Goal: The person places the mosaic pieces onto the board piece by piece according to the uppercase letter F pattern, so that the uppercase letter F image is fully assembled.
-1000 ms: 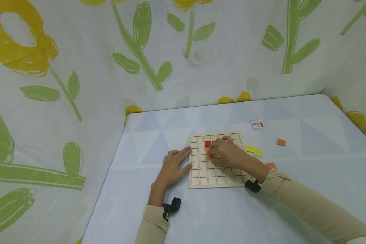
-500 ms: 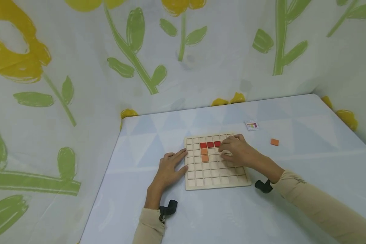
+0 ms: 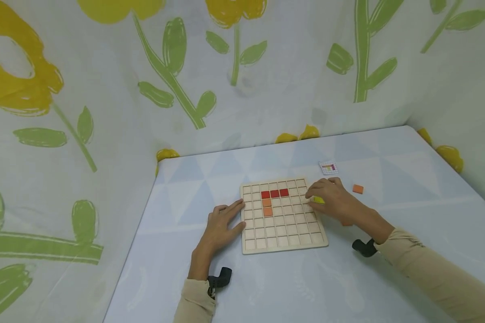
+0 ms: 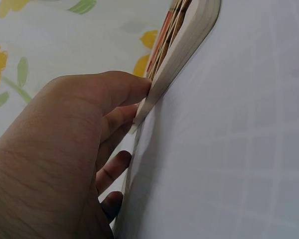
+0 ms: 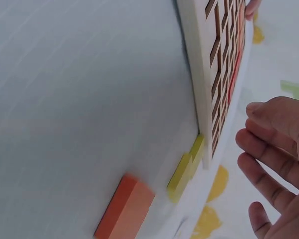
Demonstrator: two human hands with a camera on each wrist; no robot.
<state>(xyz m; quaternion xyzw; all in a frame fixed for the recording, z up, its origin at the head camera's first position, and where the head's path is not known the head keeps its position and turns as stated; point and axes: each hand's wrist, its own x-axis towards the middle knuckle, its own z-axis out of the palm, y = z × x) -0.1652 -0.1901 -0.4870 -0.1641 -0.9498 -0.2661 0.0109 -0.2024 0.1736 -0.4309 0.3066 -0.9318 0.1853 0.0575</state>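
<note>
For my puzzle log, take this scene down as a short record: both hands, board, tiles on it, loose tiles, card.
Left hand: touching the left edge of the board
Right hand: raised by the board's right side, nothing visible in its fingers
On board: three red tiles in a row; two orange tiles below the leftmost red
Loose: two yellow tiles, two spare oranges, all right of board
Card: beyond board, to the right

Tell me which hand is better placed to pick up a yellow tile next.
Probably the right hand: it holds nothing and is near the yellow tiles, while the left hand touches the opposite, left edge of the board.
</note>
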